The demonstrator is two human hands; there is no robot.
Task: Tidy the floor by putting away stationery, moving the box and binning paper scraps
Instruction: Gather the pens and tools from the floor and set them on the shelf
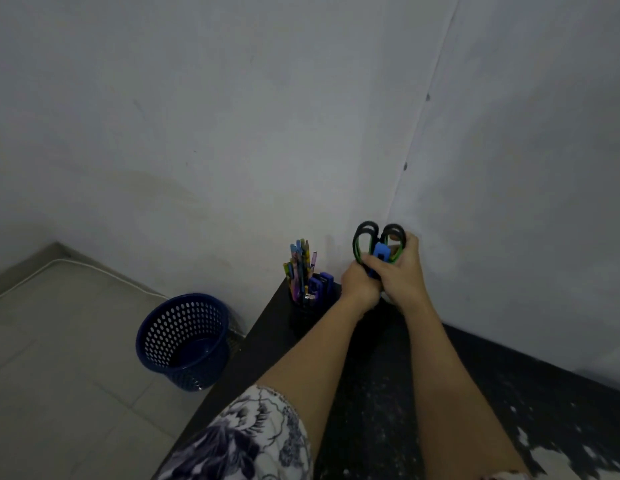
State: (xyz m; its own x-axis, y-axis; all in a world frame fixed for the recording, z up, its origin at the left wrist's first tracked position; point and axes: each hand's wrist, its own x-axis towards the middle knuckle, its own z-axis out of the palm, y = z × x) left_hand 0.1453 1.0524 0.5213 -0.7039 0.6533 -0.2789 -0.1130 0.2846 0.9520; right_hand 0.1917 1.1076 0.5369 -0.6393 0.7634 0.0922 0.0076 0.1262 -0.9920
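Clamped scissors point(365, 237) right of pen holder point(307, 301).
Fingers of left hand point(359, 288) and right hand point(404, 273) grip them upright, handles up; holder lies leftward, left hand nearer.

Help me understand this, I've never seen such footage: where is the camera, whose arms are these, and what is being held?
No machine here: a person wears a wide-angle camera on the head, so you look forward and down as they do. Their left hand and right hand together grip scissors with green and black handles pointing up, plus a small blue item I cannot identify. They hold these over the corner of a black table, beside a black holder full of pens. A blue perforated bin stands on the tiled floor left of the table.
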